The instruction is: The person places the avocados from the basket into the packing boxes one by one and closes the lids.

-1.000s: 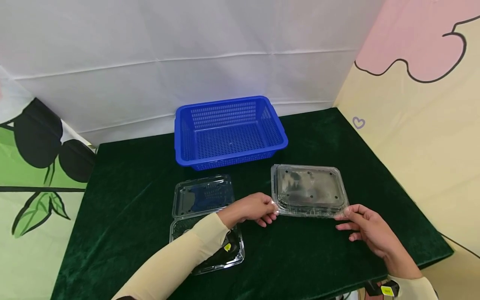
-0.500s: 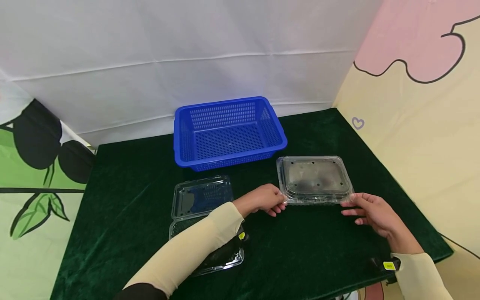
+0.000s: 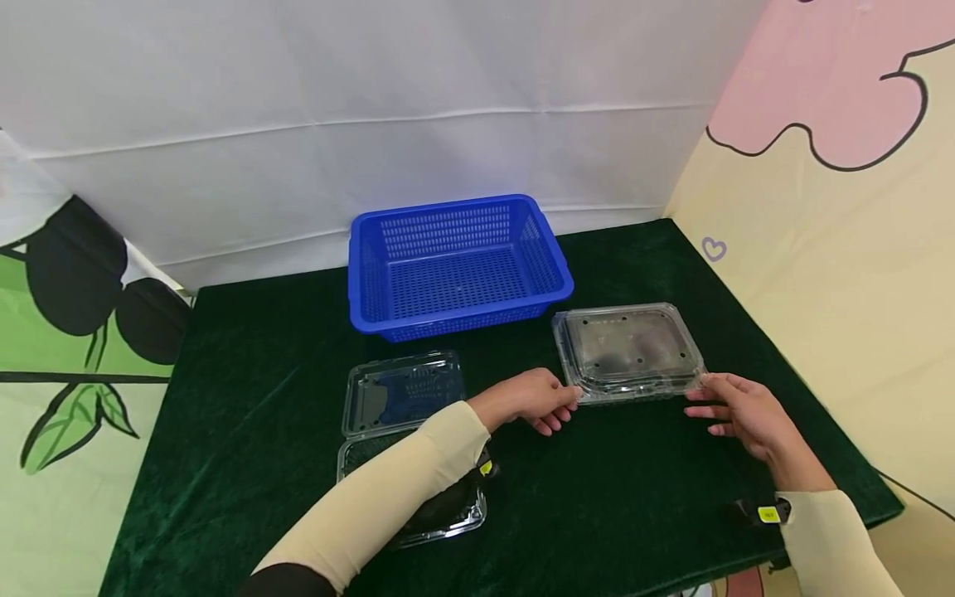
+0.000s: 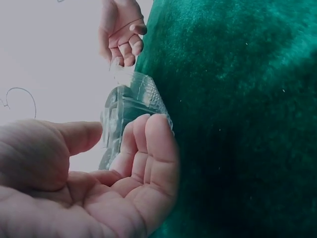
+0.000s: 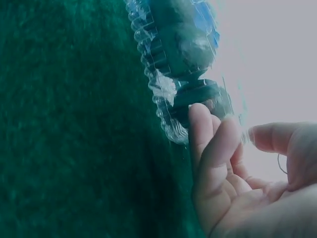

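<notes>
A clear plastic clamshell box (image 3: 637, 348), its lid closed and dotted with several small holes, lies at the right of the table. At its near left corner my left hand (image 3: 537, 398) holds the rim between thumb and fingers. My right hand (image 3: 749, 419) holds the near right corner the same way, its other fingers spread below. Both wrist views show the box's ribbed clear edge (image 5: 148, 59) beyond the fingertips. What is inside is unclear. A second clamshell box (image 3: 406, 390) lies with its lid laid back, its near half partly hidden under my left sleeve.
A blue plastic basket (image 3: 458, 315) stands behind the boxes, near the white cloth wall (image 3: 418, 83). Dark green velvet covers the table (image 3: 261, 431). On the right a printed panel (image 3: 836, 290) borders the table.
Both hands have moved the closed box away from me and slightly right, and it now lies a little more turned. The basket and the opened box stay put.
</notes>
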### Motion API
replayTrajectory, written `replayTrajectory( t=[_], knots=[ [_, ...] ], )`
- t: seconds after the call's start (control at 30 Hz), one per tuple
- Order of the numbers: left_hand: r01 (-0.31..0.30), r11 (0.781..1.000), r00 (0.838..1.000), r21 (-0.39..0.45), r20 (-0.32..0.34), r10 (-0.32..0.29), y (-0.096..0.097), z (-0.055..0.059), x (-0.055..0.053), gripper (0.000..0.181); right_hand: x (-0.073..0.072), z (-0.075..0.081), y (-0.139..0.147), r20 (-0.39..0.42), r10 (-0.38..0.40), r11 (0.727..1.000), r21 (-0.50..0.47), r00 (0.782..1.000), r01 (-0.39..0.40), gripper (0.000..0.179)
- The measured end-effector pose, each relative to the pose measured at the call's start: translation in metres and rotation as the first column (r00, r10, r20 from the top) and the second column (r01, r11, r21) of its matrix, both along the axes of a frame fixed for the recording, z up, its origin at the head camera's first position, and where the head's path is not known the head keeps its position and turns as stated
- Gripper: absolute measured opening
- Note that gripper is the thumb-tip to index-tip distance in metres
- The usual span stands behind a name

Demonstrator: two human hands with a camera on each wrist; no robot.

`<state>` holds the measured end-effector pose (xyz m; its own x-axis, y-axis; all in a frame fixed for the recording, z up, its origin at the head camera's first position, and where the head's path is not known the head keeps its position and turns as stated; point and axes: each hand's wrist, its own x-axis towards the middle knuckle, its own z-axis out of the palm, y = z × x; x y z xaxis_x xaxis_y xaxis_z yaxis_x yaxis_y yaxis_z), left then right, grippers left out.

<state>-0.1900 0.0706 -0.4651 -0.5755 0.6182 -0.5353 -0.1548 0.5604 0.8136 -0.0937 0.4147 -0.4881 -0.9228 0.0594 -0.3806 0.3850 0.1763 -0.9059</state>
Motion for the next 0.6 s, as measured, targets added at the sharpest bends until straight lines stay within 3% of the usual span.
replayTrajectory(
  t=[0.17, 0.3, 0.37, 0.47, 0.6],
  knots=[
    [0.02, 0.999, 0.995, -0.028, -0.099, -0.022, -0.015, 0.01, 0.006, 0.039, 0.002, 0.007, 0.003, -0.063, 0.001, 0.989, 0.151, 0.998, 0.009, 0.06],
    [0.04, 0.999, 0.977, -0.029, -0.21, -0.046, -0.033, 0.024, 0.011, 0.034, 0.002, 0.017, 0.006, -0.164, -0.008, 0.94, 0.334, 0.986, 0.064, 0.064],
    [0.053, 0.998, 0.958, -0.037, -0.282, -0.061, -0.044, 0.031, 0.014, 0.031, 0.001, 0.024, 0.006, -0.205, -0.008, 0.906, 0.413, 0.979, 0.094, 0.065],
    [0.054, 0.997, 0.91, -0.055, -0.408, -0.072, -0.062, 0.042, 0.017, 0.029, -0.003, 0.035, 0.003, -0.25, -0.004, 0.868, 0.481, 0.968, 0.128, 0.064],
    [-0.002, 0.998, 0.857, -0.066, -0.515, -0.032, -0.09, 0.056, 0.022, 0.033, -0.012, 0.052, -0.007, -0.325, 0.04, 0.839, 0.524, 0.945, 0.145, 0.061]
  ],
)
